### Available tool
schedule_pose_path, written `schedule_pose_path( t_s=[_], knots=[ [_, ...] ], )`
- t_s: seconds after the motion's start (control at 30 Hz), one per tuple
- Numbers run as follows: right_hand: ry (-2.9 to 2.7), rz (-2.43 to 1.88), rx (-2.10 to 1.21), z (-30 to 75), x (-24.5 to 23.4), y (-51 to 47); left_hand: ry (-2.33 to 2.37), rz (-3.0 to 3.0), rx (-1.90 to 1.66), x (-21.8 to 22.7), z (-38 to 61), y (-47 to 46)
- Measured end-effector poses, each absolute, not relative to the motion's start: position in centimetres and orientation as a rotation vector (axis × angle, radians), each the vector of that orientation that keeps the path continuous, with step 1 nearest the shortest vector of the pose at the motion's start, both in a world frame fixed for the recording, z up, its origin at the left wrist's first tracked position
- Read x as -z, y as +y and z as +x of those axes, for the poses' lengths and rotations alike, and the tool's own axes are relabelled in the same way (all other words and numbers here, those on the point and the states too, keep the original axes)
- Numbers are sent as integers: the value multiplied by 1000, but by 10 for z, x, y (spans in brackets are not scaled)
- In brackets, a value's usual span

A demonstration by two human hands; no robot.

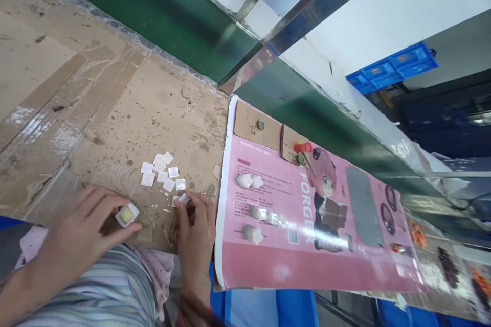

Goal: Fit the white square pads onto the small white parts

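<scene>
My left hand (86, 219) is closed around a small whitish block with a yellowish patch on its face (127, 214), gripped between thumb and fingers above the near edge of the cardboard-covered table. To its right, my right hand (197, 222) pinches a small white square piece (183, 199) between thumb and fingertips, tilted up from the surface. Another square, partly covered by my right hand, lies beside it. Several thin white squares (161, 177) lie scattered flat on the cardboard (180, 112) just beyond both hands.
A pink printed mat (284, 260) covers the table to the right, bearing several whitish lumps (253, 234) and cardboard pieces (258, 125) with bottle caps. A green board (153, 15) borders the far side. Blue bins (295, 309) stand below the near edge.
</scene>
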State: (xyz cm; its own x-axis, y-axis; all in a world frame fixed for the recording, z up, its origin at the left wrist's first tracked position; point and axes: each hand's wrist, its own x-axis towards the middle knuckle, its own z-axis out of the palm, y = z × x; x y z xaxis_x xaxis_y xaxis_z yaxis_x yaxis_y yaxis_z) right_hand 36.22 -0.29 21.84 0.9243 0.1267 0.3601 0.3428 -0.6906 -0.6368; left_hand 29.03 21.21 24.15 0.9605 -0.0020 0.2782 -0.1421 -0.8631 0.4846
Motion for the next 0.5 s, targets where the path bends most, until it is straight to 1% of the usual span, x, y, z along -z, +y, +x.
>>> schedule_pose_path(
  t_s=[0.1, 0.17, 0.23, 0.37, 0.43, 0.5],
  knots=[
    [-297, -2192, 357, 356, -225, -6, -193, 2722, -478, -234, 303, 187],
    [-190, -2058, 296, 347, -231, -3, -208, 2739, -485, -232, 306, 184],
    [58, -1831, 86, 335, -241, 3, -197, 2680, -455, -234, 303, 187],
    [482, -1272, -483, 315, -261, 17, -204, 2406, -317, -247, 286, 196],
    [526, -1153, -598, 309, -266, 21, -212, 2253, -199, -253, 277, 198],
    [503, -1183, -587, 306, -265, 23, -201, 2181, -139, -256, 273, 198]
  ],
)
